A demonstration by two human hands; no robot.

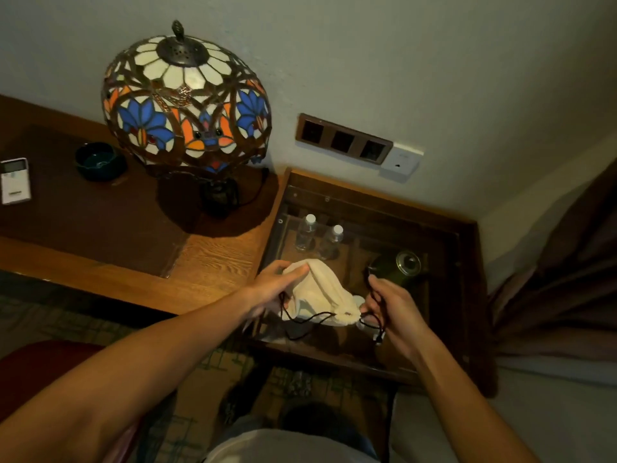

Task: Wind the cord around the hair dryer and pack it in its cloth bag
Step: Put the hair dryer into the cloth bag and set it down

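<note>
A cream cloth bag [319, 297] bulges over the glass-topped side table [444, 262], its mouth gathered toward the right. My left hand [273, 289] grips the bag's far left end. My right hand [390, 307] pinches the dark drawstring [309, 320] at the bag's mouth, and loops of the string hang below the bag. The hair dryer is not visible; whether it is inside the bag I cannot tell.
A stained-glass lamp [187, 101] stands on the wooden desk [213, 259] at left, with a dark bowl [98, 160] and a white remote [14, 180]. Two water bottles [305, 232] and a green kettle [399, 267] sit under the glass. A curtain [561, 279] hangs at right.
</note>
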